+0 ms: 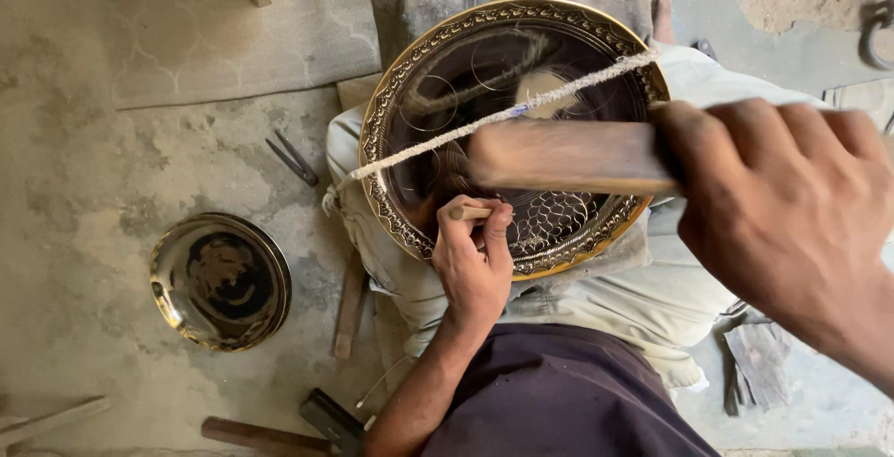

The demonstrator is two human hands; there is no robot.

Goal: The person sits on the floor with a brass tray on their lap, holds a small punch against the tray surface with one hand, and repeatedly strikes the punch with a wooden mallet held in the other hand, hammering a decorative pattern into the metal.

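Your right hand (792,224) is running off the right edge, wrist cut off. The wooden mallet (568,156) it's gripping is blurring out; its head is covering part of the brass tray (507,140). The punch (468,213) tip is hiding behind your left hand (473,266). Bottom edge is clipping the hammer (279,429). The metal ring (875,33) at the right edge is probably a hook, too cropped to tell.

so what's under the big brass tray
The big brass tray rests on the person's lap, on pale cloth over the legs, with a twisted cord stretched across its top. Whatever lies directly beneath its middle is covered.
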